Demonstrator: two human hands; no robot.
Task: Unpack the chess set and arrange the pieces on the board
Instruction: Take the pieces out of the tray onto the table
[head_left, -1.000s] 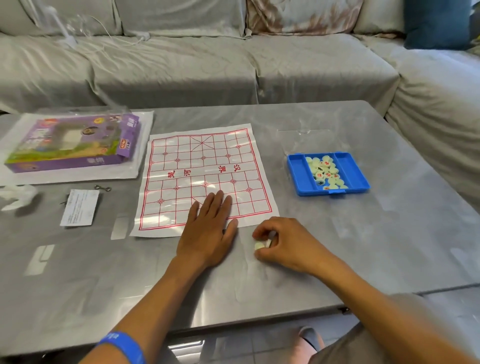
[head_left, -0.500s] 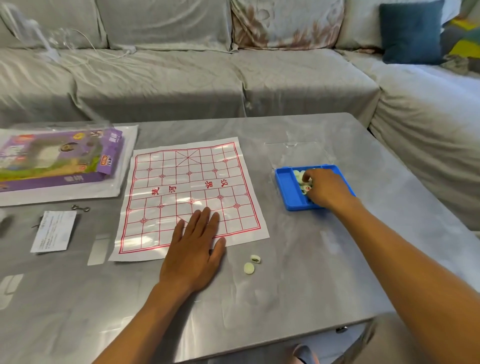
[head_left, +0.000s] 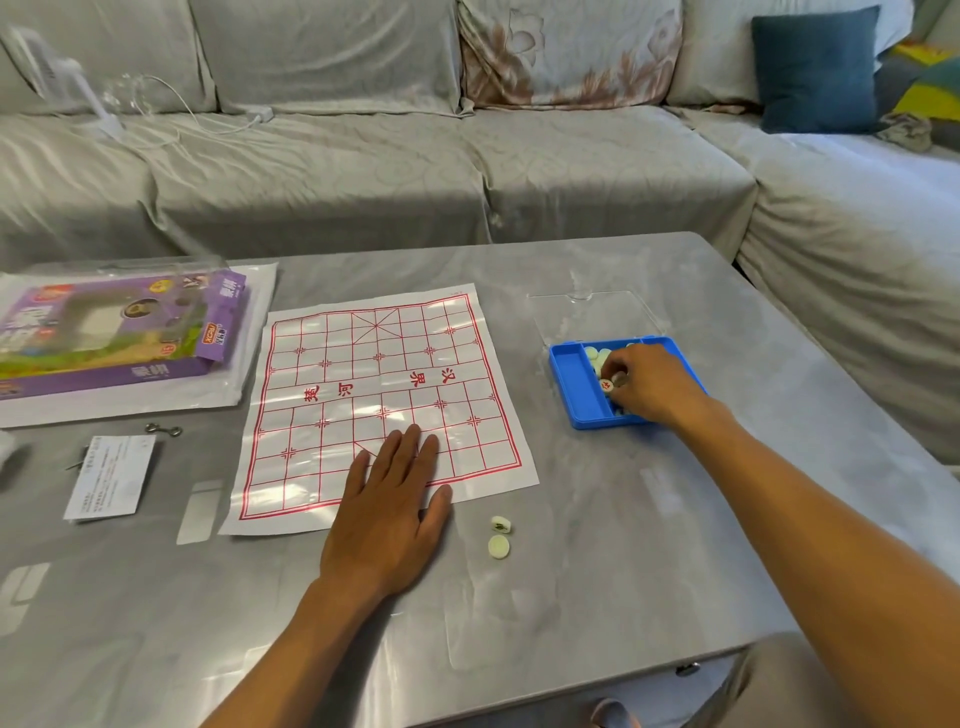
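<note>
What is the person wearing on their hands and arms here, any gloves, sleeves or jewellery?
No gloves or sleeves show. The left hand and right hand are bare, with no rings or watch visible, and both forearms are uncovered as far as the picture reaches. The upper arms fall outside the view, so what is worn there cannot be told. Greyish-tan cloth shows beneath the right arm, likely clothing.

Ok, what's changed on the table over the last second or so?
The right hand let go of the piece it was pinching by the board's near edge, moved right to the blue tray and now grips pieces there. Two pieces lie loose on the table where it was. The left hand has stayed flat on the paper board; nothing is placed on it yet.
</note>
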